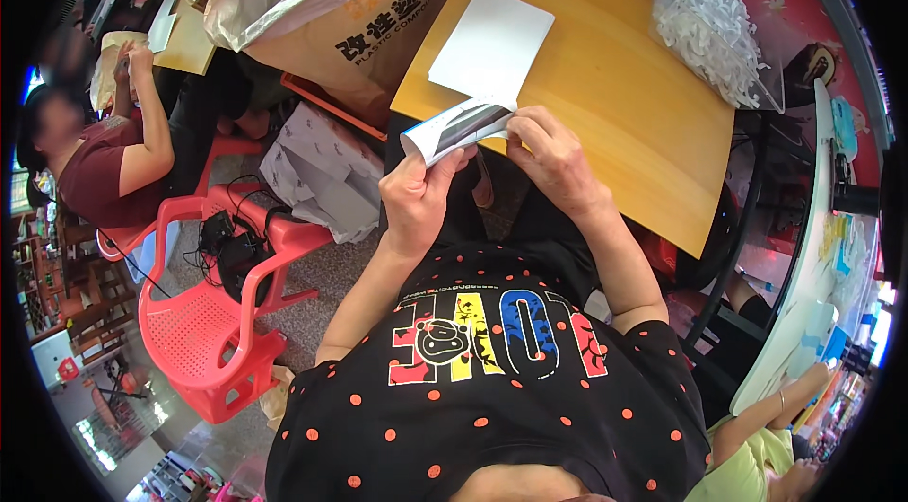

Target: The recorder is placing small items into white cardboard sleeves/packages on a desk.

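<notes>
Both hands (421, 190) (549, 157) pinch the folded card (459, 128) between them.

The single head view looks steeply down from the person's head, close over their own chest at the bottom of the frame, with both forearms rising from the lower centre toward the middle. It faces forward onto a wooden table (605, 86) in the upper centre and right. The fisheye bends edges near the rim, taking in a red plastic chair (213, 313) at lower left.
</notes>
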A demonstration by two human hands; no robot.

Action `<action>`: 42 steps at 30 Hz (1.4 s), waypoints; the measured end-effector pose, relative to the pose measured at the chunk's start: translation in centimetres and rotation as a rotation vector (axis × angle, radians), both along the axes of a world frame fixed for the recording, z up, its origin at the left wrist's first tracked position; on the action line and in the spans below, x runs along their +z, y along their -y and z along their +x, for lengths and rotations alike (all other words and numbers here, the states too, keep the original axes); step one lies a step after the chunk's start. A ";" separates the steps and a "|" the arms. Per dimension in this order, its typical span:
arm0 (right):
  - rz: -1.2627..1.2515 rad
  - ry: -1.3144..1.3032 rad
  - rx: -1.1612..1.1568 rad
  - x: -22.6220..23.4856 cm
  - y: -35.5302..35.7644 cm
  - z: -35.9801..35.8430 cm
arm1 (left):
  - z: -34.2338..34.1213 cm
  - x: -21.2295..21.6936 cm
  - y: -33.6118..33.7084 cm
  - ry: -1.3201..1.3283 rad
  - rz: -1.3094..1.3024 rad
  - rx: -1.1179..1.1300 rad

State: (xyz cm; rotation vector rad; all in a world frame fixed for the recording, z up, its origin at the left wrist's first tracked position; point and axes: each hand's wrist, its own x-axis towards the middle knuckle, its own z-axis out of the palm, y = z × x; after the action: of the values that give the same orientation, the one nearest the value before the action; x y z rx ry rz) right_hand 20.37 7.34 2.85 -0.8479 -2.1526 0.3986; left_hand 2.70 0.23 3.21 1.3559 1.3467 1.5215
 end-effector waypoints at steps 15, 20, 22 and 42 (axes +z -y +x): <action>0.016 -0.072 -0.007 -0.7 0.1 -0.2 | 0.0 -1.2 0.2 -0.106 0.089 0.064; -0.184 -0.118 0.003 -1.4 0.3 0.2 | -0.3 -1.1 0.3 -0.155 0.135 0.071; -0.629 -0.295 0.009 0.0 0.2 0.5 | -0.7 -1.3 0.3 -0.207 0.162 0.078; -0.998 -0.136 0.065 1.0 -0.6 1.5 | -2.8 -0.7 0.0 -0.449 0.213 -0.035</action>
State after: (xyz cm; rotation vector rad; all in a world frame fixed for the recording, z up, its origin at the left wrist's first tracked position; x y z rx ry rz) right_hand 21.86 7.98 3.88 -1.2110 -1.7901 1.5821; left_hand -0.07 0.25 2.50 1.9315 1.4401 1.4184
